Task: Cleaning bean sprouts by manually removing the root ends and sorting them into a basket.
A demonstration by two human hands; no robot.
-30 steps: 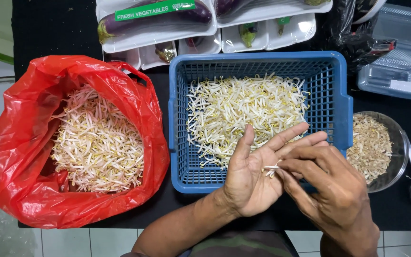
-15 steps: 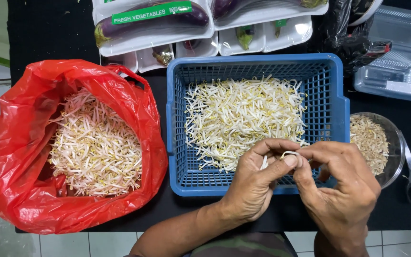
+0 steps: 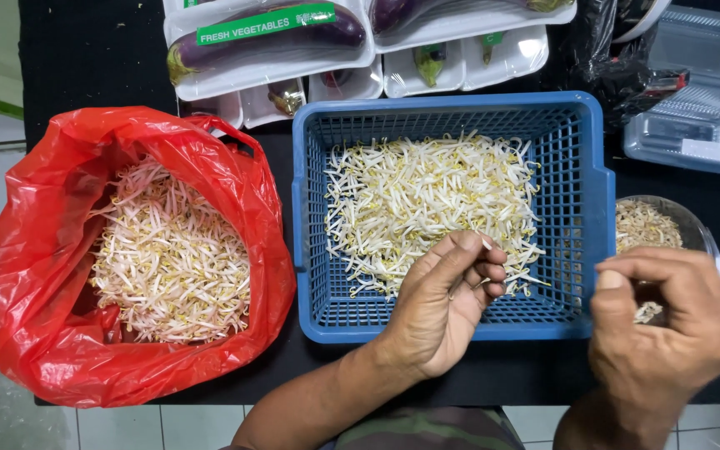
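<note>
My left hand (image 3: 443, 308) hovers over the near edge of the blue plastic basket (image 3: 310, 217), fingers curled around a white bean sprout (image 3: 487, 244) pinched at the fingertips. The basket holds a loose layer of pale bean sprouts (image 3: 427, 200). Off to the right, my right hand (image 3: 664, 329) is closed over the metal bowl (image 3: 693, 223), a small bit of sprout tails (image 3: 648, 312) showing under its fingers. The bowl holds a heap of brownish sprout trimmings (image 3: 643, 225).
A red plastic bag (image 3: 35, 267) at the left is open and full of bean sprouts (image 3: 168, 258). White trays with purple aubergines (image 3: 268, 33) lie behind the basket. Clear plastic boxes (image 3: 693, 125) sit at the far right on the dark table.
My hands were together over the basket's near edge, working one sprout. They have parted: the right hand moved right over the bowl, and the left stays at the basket with a sprout.
</note>
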